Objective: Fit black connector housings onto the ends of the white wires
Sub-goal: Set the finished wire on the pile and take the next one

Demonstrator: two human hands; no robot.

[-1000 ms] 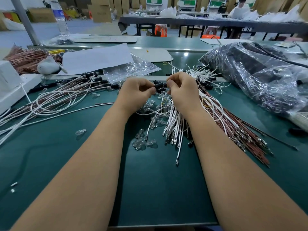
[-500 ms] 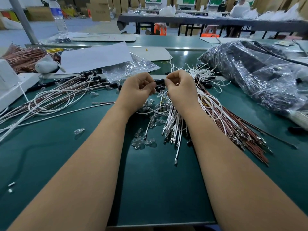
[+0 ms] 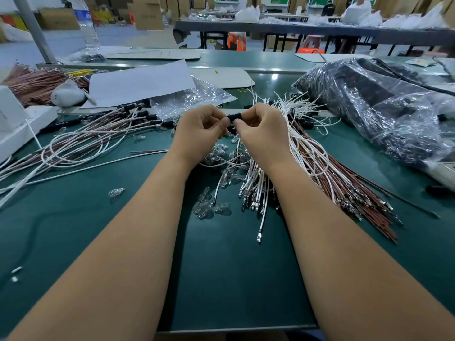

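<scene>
Two hands meet over the middle of the desk (image 3: pixel 221 279) in the head view, the only view. The left hand (image 3: pixel 199 134) and the right hand (image 3: pixel 261 131) both have their fingers curled tight, pinching one black connector housing (image 3: pixel 235 117) between their tips; which white wire enters it is hidden behind the knuckles.

Just below and to the right of the fingers lies the heap of white wires (image 3: pixel 256 188), crimped ends toward the person, with brown wires (image 3: pixel 357 190) fanned further right. Left of the fingers lie finished leads (image 3: pixel 98 139) already capped in black.

Likely trouble: the terminal may go in skewed or only part way, since the fingers cover the mouth of the housing, and a hard push could bend the crimp. Loose clear caps (image 3: pixel 206 207) under the wrists could be swept aside, and neighbouring wires may snag and drag along.
</scene>
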